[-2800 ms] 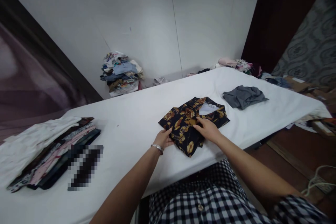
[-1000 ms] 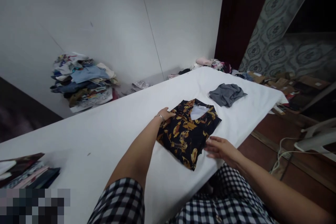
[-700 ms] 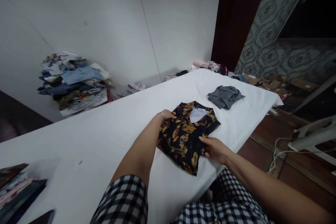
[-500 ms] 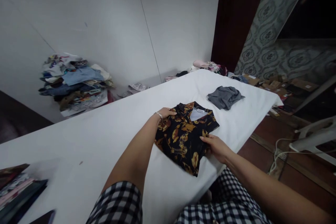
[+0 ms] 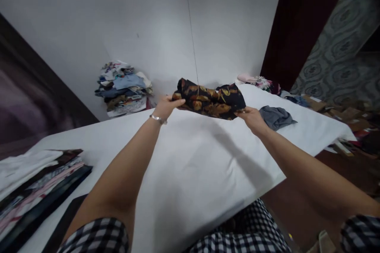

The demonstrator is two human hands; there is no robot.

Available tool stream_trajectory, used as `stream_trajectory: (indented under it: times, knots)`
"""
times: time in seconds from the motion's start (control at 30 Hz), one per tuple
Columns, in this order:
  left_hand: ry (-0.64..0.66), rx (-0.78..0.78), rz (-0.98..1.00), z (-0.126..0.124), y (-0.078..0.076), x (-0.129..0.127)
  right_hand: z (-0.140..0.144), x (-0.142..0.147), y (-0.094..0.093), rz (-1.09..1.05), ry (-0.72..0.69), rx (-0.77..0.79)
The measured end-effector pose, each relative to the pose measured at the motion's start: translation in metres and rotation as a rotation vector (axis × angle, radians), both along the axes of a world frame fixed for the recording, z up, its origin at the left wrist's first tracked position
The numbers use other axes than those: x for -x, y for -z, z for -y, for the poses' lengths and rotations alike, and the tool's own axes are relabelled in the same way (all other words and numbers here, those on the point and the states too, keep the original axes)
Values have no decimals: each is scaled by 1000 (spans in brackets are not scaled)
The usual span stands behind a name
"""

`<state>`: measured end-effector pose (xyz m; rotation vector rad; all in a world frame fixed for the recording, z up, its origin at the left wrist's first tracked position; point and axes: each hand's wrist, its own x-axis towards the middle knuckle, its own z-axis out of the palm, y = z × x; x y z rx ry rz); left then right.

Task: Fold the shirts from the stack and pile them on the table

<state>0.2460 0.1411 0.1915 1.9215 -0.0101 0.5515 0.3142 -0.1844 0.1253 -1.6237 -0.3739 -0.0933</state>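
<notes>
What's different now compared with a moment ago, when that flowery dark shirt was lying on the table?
The folded floral shirt has been lifted off the white table and is held in the air, the left hand and right hand gripping its two ends. The grey garment and the stack of folded clothes stayed put.

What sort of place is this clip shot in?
Probably a laundry or garment-sorting room. Both hands hold a folded floral shirt above a white padded table; a stack of folded clothes lies at its left end, and a heap of mixed garments sits against the wall.
</notes>
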Motion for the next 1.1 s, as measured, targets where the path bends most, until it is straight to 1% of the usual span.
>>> stream_trajectory:
  times: [0.03, 0.07, 0.1, 0.17, 0.23, 0.27, 0.3, 0.33, 0.4, 0.47, 0.53, 0.67, 0.73, 0.77, 0.87, 0.93, 1.0, 1.07, 1.1]
  knots:
    - [-20, -68, -54, 1, 12, 20, 3, 5, 11, 7, -29, 64]
    - [-43, -132, -119, 4, 29, 41, 7, 14, 25, 10, -63, 132]
    - [-50, -182, -196, 9, 50, 62, 11, 24, 42, 12, -110, 191]
    - [-42, -220, -331, 22, 98, 102, 22, 47, 76, 8, -225, 284]
    - [32, -241, -430, 36, 140, 133, 33, 69, 104, -6, -340, 362]
    - [50, -257, -448, 43, 156, 145, 37, 77, 113, -19, -373, 399]
    - [61, -271, -443, 48, 168, 154, 40, 84, 119, -35, -383, 430]
    - [60, -283, -421, 52, 175, 160, 43, 88, 123, -52, -377, 455]
    - [47, -282, -375, 55, 181, 165, 47, 91, 124, -77, -351, 479]
    - [43, -227, -376, 53, 178, 166, 49, 91, 121, -99, -335, 461]
    - [47, -91, -434, 49, 171, 167, 51, 88, 113, -184, -281, 403]
    - [80, 279, -516, 36, 157, 162, 45, 78, 94, -410, -110, 245]
    - [61, 372, -576, 31, 152, 153, 34, 69, 88, -435, -71, 257]
    - [23, 381, -621, 30, 150, 147, 27, 63, 87, -427, -57, 299]
    - [-187, 272, -698, 33, 152, 126, 7, 49, 93, -342, -50, 478]
    - [-307, 155, -635, 37, 158, 114, -2, 44, 100, -243, -80, 521]
    - [-384, 7, -555, 41, 165, 107, -5, 43, 109, -144, -91, 533]
    - [-424, -135, -558, 42, 172, 106, -3, 46, 117, -67, -68, 568]
    - [-426, -181, -590, 42, 175, 107, 0, 48, 120, -43, -60, 597]
